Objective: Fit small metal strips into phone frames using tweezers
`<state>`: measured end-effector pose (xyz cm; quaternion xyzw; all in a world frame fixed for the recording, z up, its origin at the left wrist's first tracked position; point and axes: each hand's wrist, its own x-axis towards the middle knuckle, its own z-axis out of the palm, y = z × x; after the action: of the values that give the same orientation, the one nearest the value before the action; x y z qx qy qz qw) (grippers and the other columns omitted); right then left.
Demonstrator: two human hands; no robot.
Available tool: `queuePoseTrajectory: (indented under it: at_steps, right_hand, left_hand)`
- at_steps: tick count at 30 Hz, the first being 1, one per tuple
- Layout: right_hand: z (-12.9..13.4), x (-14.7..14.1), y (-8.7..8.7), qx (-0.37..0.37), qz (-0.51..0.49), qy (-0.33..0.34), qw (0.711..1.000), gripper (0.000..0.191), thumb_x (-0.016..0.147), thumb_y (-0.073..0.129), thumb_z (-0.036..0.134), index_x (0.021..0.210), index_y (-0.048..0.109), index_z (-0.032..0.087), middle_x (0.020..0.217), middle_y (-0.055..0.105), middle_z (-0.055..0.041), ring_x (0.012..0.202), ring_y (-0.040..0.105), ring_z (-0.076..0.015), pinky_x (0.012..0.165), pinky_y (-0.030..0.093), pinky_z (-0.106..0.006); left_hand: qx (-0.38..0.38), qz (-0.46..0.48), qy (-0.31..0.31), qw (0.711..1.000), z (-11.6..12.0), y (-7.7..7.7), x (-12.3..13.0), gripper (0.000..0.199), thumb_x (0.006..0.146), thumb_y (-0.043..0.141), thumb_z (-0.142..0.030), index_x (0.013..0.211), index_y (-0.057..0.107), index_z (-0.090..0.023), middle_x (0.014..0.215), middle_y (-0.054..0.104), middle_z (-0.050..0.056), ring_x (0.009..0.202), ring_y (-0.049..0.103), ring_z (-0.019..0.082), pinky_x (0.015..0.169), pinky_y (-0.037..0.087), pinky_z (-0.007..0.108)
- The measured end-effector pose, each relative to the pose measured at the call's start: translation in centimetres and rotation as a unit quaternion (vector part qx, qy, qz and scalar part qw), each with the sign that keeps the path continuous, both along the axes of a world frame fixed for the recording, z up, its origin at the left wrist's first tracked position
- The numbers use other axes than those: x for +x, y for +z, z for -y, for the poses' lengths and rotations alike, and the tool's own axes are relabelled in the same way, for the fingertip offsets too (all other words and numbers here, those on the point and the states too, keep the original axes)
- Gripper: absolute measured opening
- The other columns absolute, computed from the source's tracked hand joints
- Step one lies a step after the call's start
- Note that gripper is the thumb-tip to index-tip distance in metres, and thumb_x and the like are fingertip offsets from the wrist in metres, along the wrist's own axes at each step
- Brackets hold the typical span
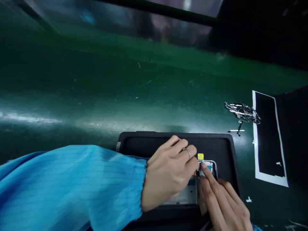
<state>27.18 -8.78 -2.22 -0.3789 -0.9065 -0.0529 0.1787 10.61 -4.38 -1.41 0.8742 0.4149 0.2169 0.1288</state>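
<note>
An opened phone (184, 196) lies in a black tray (141, 146), its pale frame and part of its inner board showing between my hands. At the phone's far edge sticks out a small yellow tab (200, 156). My left hand (172, 166), with a ring on one finger, reaches across the phone. Its fingers are curled down onto the board area; the fingertips and anything in them are hidden. My right hand (220, 199) holds the phone's right end, its index fingertip pressed on the board close to the left hand's fingers.
Right of the tray, a tangle of small black and silver strip parts (243, 112) lies on the green mat (108, 89). It overlaps a white-bordered black sheet (270, 138). White scraps (248, 199) lie nearby. A dark ledge (156, 19) runs along the back.
</note>
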Motion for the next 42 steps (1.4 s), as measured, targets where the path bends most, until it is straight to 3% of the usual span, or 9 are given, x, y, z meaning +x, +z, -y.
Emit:
queuePoseTrajectory:
  at_steps: [5,10,14,17,24,30,35,39,42]
  right_hand:
    - [0.1,-0.3,-0.3,0.011,-0.014,-0.021,1.0,0.028,0.083,0.033,0.005,0.079,0.061,0.005,0.092,0.064,-0.0181,0.062,0.062,-0.0137,0.062,0.047,-0.026]
    - [0.1,-0.4,-0.2,0.032,-0.033,-0.038,0.998,0.026,0.084,0.033,0.005,0.081,0.059,0.006,0.089,0.066,-0.0167,0.066,0.064,-0.0128,0.065,0.046,-0.023]
    - [-0.3,-0.5,0.3,0.015,0.017,0.003,1.0,0.017,0.081,0.042,0.005,0.078,0.058,0.01,0.095,0.064,-0.0167,0.063,0.063,-0.0112,0.063,0.046,-0.022]
    - [-0.7,-0.6,0.4,0.008,0.049,0.042,0.998,0.02,0.082,0.039,0.002,0.081,0.058,0.007,0.095,0.063,-0.0194,0.056,0.06,-0.0094,0.063,0.046,-0.023]
    - [-0.7,-0.3,0.3,0.01,0.056,0.05,0.997,0.021,0.082,0.036,0.002,0.084,0.057,0.006,0.096,0.062,-0.0209,0.052,0.058,-0.0092,0.063,0.046,-0.025]
    - [-0.8,-0.8,1.0,0.002,0.08,0.029,0.996,0.015,0.078,0.046,0.003,0.083,0.059,0.008,0.095,0.064,-0.0166,0.057,0.061,-0.0107,0.063,0.046,-0.023]
    - [-1.0,-1.8,0.8,0.048,0.095,0.03,0.994,0.034,0.083,0.025,0.001,0.084,0.059,0.006,0.087,0.066,-0.0177,0.058,0.062,-0.011,0.061,0.046,-0.024]
    - [-0.7,-1.9,0.7,0.043,0.119,0.017,0.992,0.036,0.082,0.024,-0.001,0.083,0.06,0.006,0.089,0.065,-0.0184,0.058,0.062,-0.0101,0.063,0.046,-0.024]
    - [-0.4,-1.7,0.8,0.025,0.098,0.014,0.995,0.029,0.083,0.032,0.002,0.083,0.061,0.005,0.093,0.064,-0.0182,0.057,0.061,-0.0104,0.062,0.047,-0.024]
  left_hand:
    - [-0.069,0.046,0.04,0.996,0.1,-0.2,0.0,0.025,0.082,0.036,-0.004,0.062,0.05,-0.012,0.071,0.049,0.004,0.065,0.037,0.015,0.064,0.034,0.03]
    - [-0.101,0.06,0.022,0.993,-0.4,-0.2,-0.1,0.025,0.081,0.04,-0.006,0.059,0.045,-0.013,0.066,0.046,0.001,0.062,0.036,0.013,0.059,0.031,0.028]
    - [-0.113,0.033,0.017,0.993,-0.7,0.2,-0.1,0.024,0.08,0.042,-0.005,0.058,0.043,-0.014,0.064,0.045,0.0,0.061,0.036,0.013,0.059,0.03,0.028]
    - [-0.108,0.016,0.025,0.994,-0.7,0.3,0.0,0.023,0.079,0.043,-0.005,0.058,0.043,-0.015,0.064,0.046,-0.001,0.062,0.037,0.014,0.058,0.03,0.028]
    - [-0.15,-0.017,0.01,0.988,-0.8,0.8,-0.7,0.02,0.074,0.042,-0.001,0.061,0.049,-0.015,0.068,0.051,0.0,0.063,0.048,0.013,0.067,0.042,0.027]
    - [-0.136,-0.048,0.015,0.989,-1.1,1.2,-0.8,0.018,0.067,0.046,0.001,0.061,0.051,-0.015,0.064,0.053,-0.001,0.057,0.052,0.014,0.063,0.047,0.029]
    - [-0.136,-0.05,0.012,0.989,-1.0,1.3,-0.7,0.017,0.069,0.048,0.0,0.063,0.053,-0.014,0.067,0.056,0.0,0.06,0.054,0.014,0.066,0.048,0.029]
    - [-0.144,-0.058,0.007,0.988,-1.4,2.1,-2.4,0.015,0.076,0.047,-0.006,0.073,0.058,-0.015,0.08,0.06,0.002,0.07,0.055,0.016,0.067,0.047,0.029]
    - [-0.093,-0.12,0.046,0.987,-2.0,2.6,-4.9,0.014,0.082,0.046,-0.015,0.081,0.06,-0.014,0.086,0.059,0.006,0.078,0.054,0.022,0.067,0.046,0.036]
